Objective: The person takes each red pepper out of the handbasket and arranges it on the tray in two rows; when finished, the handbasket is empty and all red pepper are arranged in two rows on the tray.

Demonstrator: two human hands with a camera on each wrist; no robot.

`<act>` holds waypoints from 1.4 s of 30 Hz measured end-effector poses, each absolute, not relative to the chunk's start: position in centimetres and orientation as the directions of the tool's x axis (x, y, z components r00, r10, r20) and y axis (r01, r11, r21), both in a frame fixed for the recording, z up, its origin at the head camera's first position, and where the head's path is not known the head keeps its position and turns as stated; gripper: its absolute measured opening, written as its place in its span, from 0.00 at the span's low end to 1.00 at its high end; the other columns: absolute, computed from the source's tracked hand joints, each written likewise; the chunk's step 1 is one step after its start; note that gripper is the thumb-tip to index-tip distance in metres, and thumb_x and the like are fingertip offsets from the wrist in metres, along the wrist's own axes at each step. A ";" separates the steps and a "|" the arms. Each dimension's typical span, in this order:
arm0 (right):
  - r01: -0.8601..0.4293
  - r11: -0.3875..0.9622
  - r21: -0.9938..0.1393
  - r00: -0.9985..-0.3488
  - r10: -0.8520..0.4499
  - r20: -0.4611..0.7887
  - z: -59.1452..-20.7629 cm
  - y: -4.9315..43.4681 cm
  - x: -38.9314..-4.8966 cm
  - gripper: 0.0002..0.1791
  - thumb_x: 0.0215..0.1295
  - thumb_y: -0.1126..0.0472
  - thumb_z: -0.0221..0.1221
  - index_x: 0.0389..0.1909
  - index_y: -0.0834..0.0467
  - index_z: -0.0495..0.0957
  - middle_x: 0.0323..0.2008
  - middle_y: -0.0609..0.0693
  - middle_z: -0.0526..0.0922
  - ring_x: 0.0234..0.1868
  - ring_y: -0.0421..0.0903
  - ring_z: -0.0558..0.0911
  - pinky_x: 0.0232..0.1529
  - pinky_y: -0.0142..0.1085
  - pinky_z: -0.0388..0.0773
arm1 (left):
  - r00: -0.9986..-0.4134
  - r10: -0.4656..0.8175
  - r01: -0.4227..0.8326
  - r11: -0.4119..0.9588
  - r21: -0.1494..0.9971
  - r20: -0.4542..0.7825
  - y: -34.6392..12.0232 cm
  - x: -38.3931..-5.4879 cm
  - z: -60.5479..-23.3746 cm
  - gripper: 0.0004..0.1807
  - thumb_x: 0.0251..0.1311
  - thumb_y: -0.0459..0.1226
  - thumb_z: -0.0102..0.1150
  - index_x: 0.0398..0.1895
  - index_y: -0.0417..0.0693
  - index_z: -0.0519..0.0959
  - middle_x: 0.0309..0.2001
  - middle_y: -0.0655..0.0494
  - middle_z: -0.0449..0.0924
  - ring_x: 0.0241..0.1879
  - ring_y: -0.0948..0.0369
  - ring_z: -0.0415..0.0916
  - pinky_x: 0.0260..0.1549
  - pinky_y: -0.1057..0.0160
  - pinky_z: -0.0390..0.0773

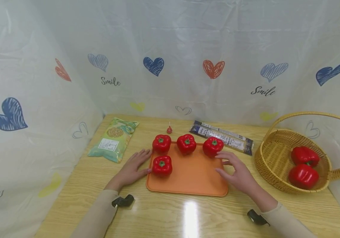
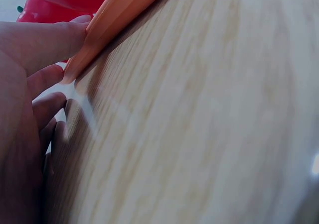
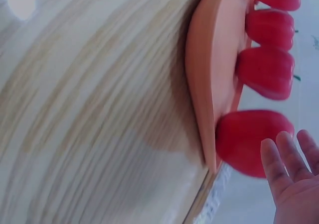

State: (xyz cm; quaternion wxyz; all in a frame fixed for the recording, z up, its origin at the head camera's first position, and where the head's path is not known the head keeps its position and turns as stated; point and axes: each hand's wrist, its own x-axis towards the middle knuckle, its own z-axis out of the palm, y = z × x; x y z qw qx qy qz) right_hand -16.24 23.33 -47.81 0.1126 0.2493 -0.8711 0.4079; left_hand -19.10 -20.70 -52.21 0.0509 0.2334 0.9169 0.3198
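Four glossy red bell peppers (image 1: 162, 166) sit on a rectangular orange plastic tray (image 1: 193, 178) atop a pale wooden surface (image 1: 146, 210). The left hand (image 1: 130, 168), its grip loosely spread, touches the tray's edge; the right hand (image 1: 239, 173), grip wide, reaches the far-right pepper, contact unclear. Only the head view shows two more peppers in a tan woven basket (image 1: 265, 172) and one red lollipop (image 1: 169, 130).
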 end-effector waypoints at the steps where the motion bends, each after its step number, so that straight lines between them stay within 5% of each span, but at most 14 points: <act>1: -0.533 0.549 -0.644 -0.846 -0.341 0.410 -47.8 23.7 -16.2 0.26 0.58 0.70 0.72 0.57 0.58 0.78 0.61 0.55 0.78 0.61 0.40 0.76 0.50 0.45 0.85 | -0.885 0.461 0.397 0.683 0.613 0.060 -20.7 -19.1 -52.1 0.41 0.68 0.55 0.59 0.80 0.51 0.60 0.80 0.51 0.55 0.80 0.48 0.44 0.78 0.44 0.41; 8: -0.564 0.548 -0.618 -0.824 -0.323 0.466 -47.2 26.4 -16.0 0.29 0.55 0.77 0.70 0.59 0.62 0.77 0.59 0.58 0.78 0.61 0.29 0.72 0.53 0.22 0.77 | -0.883 0.464 0.402 0.674 0.620 0.068 -20.5 -19.0 -52.0 0.41 0.68 0.54 0.60 0.80 0.51 0.60 0.80 0.50 0.55 0.80 0.47 0.44 0.77 0.43 0.41; 18: -0.530 0.601 -0.599 -0.840 -0.277 0.466 -46.4 30.4 -15.6 0.30 0.51 0.81 0.69 0.57 0.65 0.77 0.55 0.61 0.78 0.59 0.25 0.71 0.52 0.16 0.73 | -0.885 0.462 0.401 0.680 0.614 0.066 -20.6 -19.0 -52.1 0.41 0.68 0.55 0.59 0.80 0.51 0.60 0.80 0.50 0.55 0.80 0.47 0.44 0.77 0.43 0.42; 24: -0.438 0.718 -0.541 -0.883 -0.232 0.407 -44.9 32.4 -14.7 0.27 0.55 0.74 0.72 0.57 0.61 0.78 0.55 0.57 0.79 0.56 0.19 0.67 0.50 0.10 0.67 | -0.887 0.459 0.387 0.686 0.616 0.047 -20.7 -19.0 -52.0 0.41 0.68 0.56 0.59 0.80 0.53 0.59 0.80 0.53 0.54 0.81 0.51 0.42 0.78 0.46 0.41; 37: -0.263 0.828 -0.495 -0.941 -0.108 0.320 -42.9 37.2 -13.6 0.26 0.65 0.62 0.69 0.63 0.57 0.76 0.55 0.59 0.77 0.47 0.15 0.64 0.39 0.14 0.69 | -0.886 0.460 0.395 0.684 0.613 0.058 -20.6 -18.9 -52.2 0.41 0.68 0.55 0.59 0.80 0.52 0.60 0.80 0.52 0.54 0.80 0.50 0.43 0.78 0.45 0.40; 42: -0.242 0.857 -0.455 -0.940 -0.090 0.329 -42.9 39.0 -13.6 0.26 0.64 0.62 0.69 0.62 0.59 0.76 0.54 0.63 0.76 0.45 0.25 0.68 0.32 0.23 0.70 | -0.885 0.462 0.398 0.683 0.612 0.061 -20.6 -18.9 -52.2 0.41 0.68 0.55 0.59 0.80 0.52 0.60 0.80 0.52 0.55 0.80 0.49 0.43 0.78 0.45 0.41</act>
